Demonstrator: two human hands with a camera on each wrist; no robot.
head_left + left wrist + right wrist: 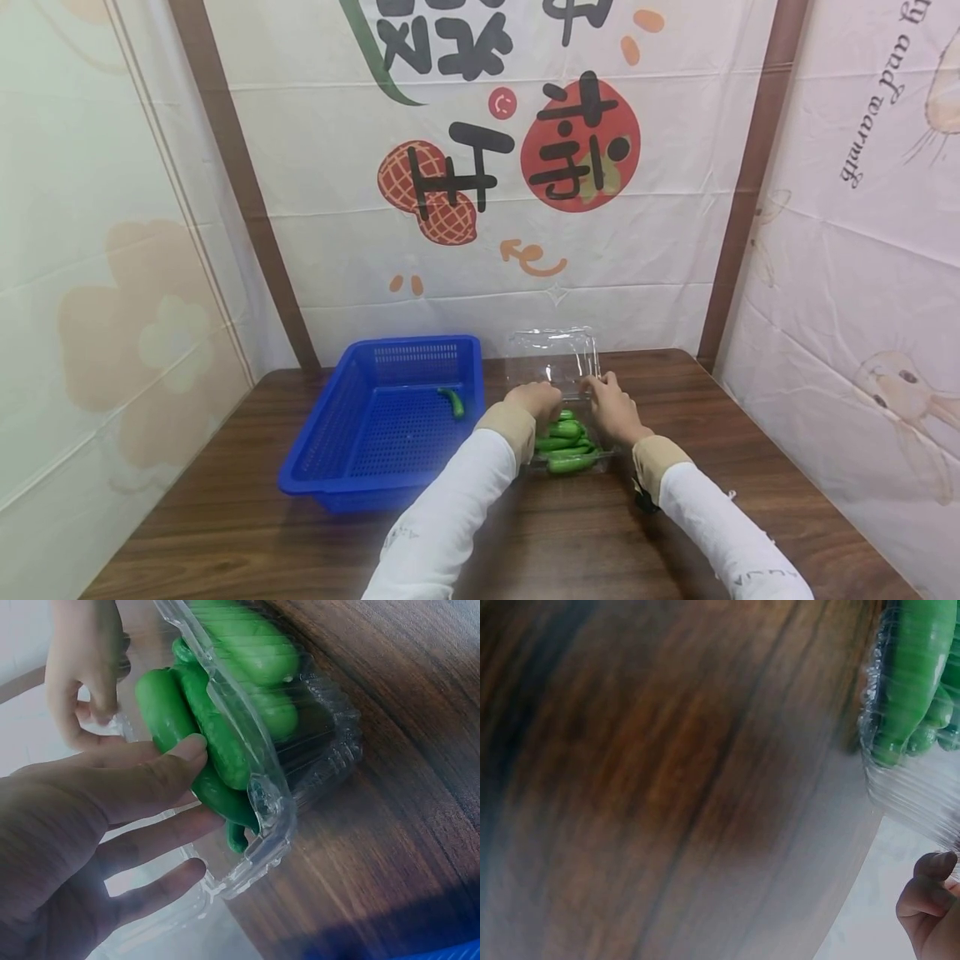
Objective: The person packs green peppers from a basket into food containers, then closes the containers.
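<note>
A clear plastic clamshell box (606, 454) sits on the table with its lid (551, 354) raised at the back. Several smooth green vegetables (566, 431) lie inside, some long and one bumpy like a cucumber (217, 727). My left hand (536, 400) is over the box's left side, its thumb and index finger pinching a green chili pepper (161, 709) with a tapered end. My right hand (617, 410) is at the back right of the box; its curled fingers (930, 889) pinch the clear plastic near the lid's hinge. Its exact grip is partly hidden.
Left of the box stands a blue plastic basket (303, 446) with a single green chili pepper (452, 402) in it. Both are on a dark wooden table (555, 533). Printed cloth walls (330, 250) enclose the table at the back and sides.
</note>
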